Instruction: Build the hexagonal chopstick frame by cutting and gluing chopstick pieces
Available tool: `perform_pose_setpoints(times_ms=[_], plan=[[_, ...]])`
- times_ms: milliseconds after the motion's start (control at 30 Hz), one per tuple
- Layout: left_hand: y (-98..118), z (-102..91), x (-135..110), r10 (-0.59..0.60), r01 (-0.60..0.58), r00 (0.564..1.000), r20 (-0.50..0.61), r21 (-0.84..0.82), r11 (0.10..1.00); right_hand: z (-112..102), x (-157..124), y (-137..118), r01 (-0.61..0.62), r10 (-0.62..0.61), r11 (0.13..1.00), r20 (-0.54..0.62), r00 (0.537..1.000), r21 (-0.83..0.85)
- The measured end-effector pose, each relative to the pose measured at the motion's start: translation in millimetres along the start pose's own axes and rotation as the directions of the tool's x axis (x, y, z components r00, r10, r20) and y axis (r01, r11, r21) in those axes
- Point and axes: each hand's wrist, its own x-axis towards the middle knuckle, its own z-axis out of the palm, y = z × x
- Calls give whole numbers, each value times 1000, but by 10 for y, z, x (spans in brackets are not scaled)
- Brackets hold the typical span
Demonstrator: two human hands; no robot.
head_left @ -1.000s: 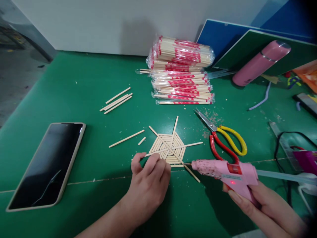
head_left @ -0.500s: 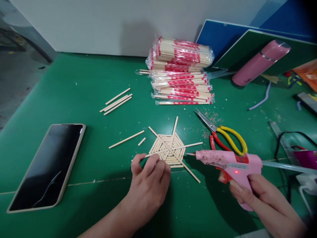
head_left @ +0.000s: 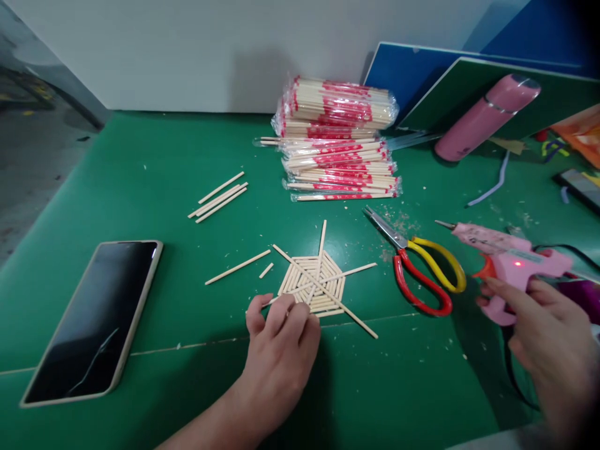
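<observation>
A six-sided web of wooden sticks [head_left: 334, 289] lies flat on the green table, its crossed longer sticks poking out past the short rows. Bent over its near left side, my left hand [head_left: 281, 350] grips the end of one long stick; the fingertips are partly hidden. My right hand [head_left: 550, 328] is wrapped around the handle of a pink hot glue gun [head_left: 492, 244] with a lit red light, held off to the right. Scissors [head_left: 424, 275] with red and yellow handles lie between the gun and the web.
One long stick [head_left: 238, 267] and a short piece [head_left: 266, 270] lie left of the web, with several cut sticks [head_left: 219, 199] behind. Wrapped chopsticks [head_left: 342, 165] are stacked at the back. A phone [head_left: 94, 319] lies left; a pink flask [head_left: 487, 119] leans right.
My right hand has drawn the glue gun away from the web, to the right and farther back, uncovering the scissors' red handle. My left hand has stayed at the web's near left side.
</observation>
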Motion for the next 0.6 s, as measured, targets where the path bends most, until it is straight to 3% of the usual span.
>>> perform_pose_setpoints(times_ms=[133,300,400,467,533,600], plan=[[-19,-49,23,-7,7,999,-34,1,1000,-36,254,182,-28,2,975,-113,994,-220],[-33,-81,52,-72,72,997,-24,22,997,-120,413,214,-16,-2,858,-34,999,-513],[-40,-97,50,-111,111,994,2,22,994,-88,350,130,-2,-41,807,-58,997,-590],[-46,-102,45,-123,123,992,18,24,992,19,175,44,38,-146,794,-131,980,-607],[-52,-102,43,-122,121,992,37,25,992,190,-91,-67,263,-362,804,-88,928,-533],[-56,-99,46,-109,107,993,42,28,994,390,-374,-191,520,-468,785,229,854,-336]])
